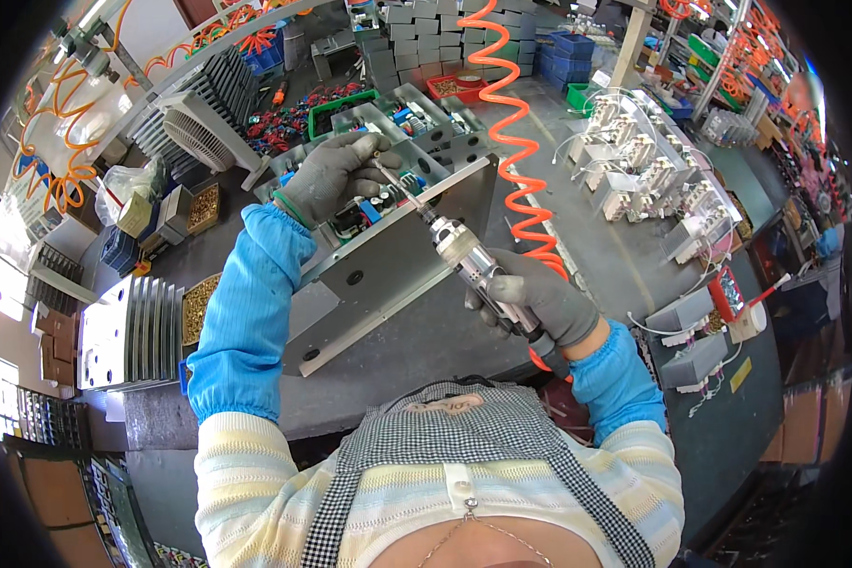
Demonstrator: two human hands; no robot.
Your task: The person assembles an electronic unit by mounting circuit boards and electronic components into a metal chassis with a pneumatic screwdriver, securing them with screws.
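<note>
Gloves are grey, the driver silver, sleeves blue, apron black-and-white checked, hose orange.

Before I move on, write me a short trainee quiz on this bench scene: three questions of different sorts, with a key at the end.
1. Multiple choice: which hand grips the body of the powered screwdriver?
A) left
B) right
C) both

2. True or false: the coiled hose hanging near the hands is blue.

3. Fill in the gap: a grey ____ covers the left hand.

Key:
1. B: the right hand is closed around the body, with the bit pointing toward the left hand.
2. False: the coiled hose is orange.
3. Glove.
</note>
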